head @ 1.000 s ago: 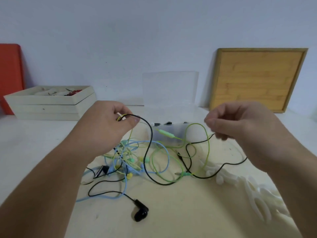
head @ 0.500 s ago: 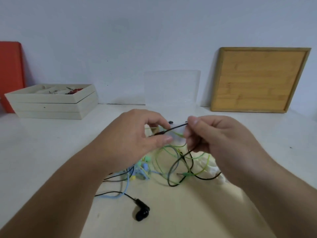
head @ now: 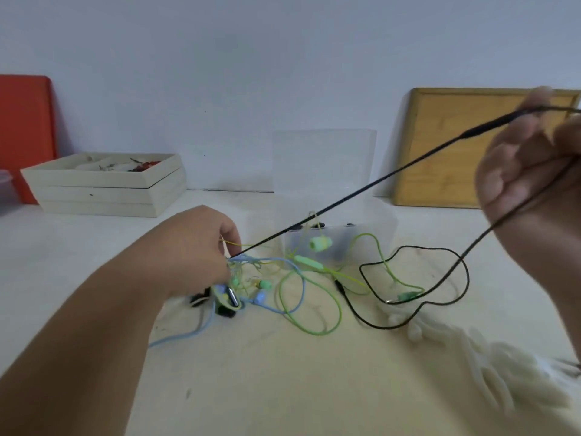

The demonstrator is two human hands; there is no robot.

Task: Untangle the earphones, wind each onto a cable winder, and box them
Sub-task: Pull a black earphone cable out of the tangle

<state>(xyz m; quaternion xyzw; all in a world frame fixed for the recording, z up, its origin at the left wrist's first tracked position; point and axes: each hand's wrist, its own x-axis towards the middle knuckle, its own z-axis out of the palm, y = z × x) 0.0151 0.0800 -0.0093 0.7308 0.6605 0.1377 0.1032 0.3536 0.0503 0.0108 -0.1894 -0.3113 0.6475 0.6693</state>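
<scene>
A black earphone cable (head: 355, 195) runs taut from the tangle up to the upper right, where my right hand (head: 531, 171) grips it; its slack loops back down to the table. My left hand (head: 195, 247) presses down on the tangle of blue, green and yellow earphone cables (head: 248, 284), its fingers curled into the knot. A green earphone cable (head: 309, 309) lies looped to the right of the tangle. White cable winders (head: 490, 363) lie in a blurred pile at the lower right. The clear plastic box (head: 333, 243) stands behind the cables with its lid up.
A stack of pale wooden trays (head: 103, 187) stands at the back left beside a red board (head: 25, 136). A wooden framed board (head: 449, 149) leans on the wall at the back right. The work lies on a cream mat (head: 283, 372).
My hands were together on the black cable; now my right hand has swung up and right, pulling the cable taut. My left hand dropped onto the tangle.
</scene>
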